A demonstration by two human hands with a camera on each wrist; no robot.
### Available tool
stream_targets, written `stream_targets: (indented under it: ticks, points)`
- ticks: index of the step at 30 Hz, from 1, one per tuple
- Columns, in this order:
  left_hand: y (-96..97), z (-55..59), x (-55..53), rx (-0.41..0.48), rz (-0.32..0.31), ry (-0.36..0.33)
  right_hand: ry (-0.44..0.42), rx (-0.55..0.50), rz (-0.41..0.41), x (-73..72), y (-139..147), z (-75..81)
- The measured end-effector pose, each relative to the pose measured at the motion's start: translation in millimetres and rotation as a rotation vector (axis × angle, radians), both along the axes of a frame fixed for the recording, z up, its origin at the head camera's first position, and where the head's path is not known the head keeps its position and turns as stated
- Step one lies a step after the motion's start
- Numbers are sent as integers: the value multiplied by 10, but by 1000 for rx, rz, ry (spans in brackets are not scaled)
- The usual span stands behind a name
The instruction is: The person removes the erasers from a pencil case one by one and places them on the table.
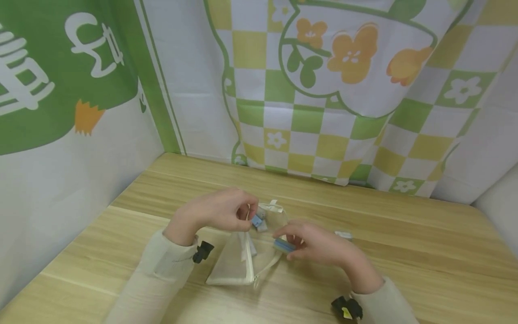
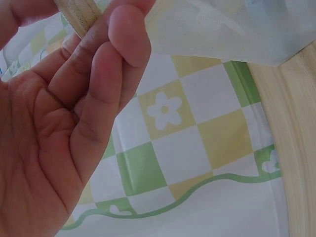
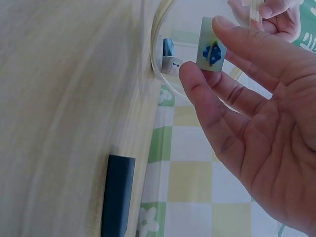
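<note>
A see-through, cream-edged zip pouch (image 1: 230, 267) lies on the table with its mouth spread. My left hand (image 1: 226, 211) pinches its zip edge (image 2: 81, 15) between curled fingers and lifts that side. Between thumb and fingertips, my right hand (image 1: 313, 243) holds a small rectangular eraser-like block (image 1: 284, 245) over the pouch's opening. One face of that block, pale with a blue printed figure, shows in the right wrist view. Inside the pouch are several small pieces, among them a blue one (image 1: 256, 220) and a pale one (image 3: 171, 65) with a dark mark.
A small pale piece (image 1: 344, 235) lies on the wooden table (image 1: 404, 252) behind my right hand. The right wrist view has a dark block (image 3: 118, 195) on the tabletop. A checked, flowered curtain (image 1: 305, 135) hangs along the back edge, and a green-and-white cloth (image 1: 93, 148) on the left.
</note>
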State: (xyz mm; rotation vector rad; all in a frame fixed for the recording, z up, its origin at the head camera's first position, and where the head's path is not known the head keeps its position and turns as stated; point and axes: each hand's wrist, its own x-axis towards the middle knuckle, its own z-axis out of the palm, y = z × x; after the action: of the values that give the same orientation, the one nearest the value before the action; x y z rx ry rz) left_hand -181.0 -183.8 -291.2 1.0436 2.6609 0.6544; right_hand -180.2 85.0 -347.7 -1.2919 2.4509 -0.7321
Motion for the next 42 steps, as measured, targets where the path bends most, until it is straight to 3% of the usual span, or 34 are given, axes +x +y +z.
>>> stream_targets:
  ticks: [42]
  points:
    - [-2, -16, -14, -6, -14, 21, -43, -52, -27, 50, 270, -20]
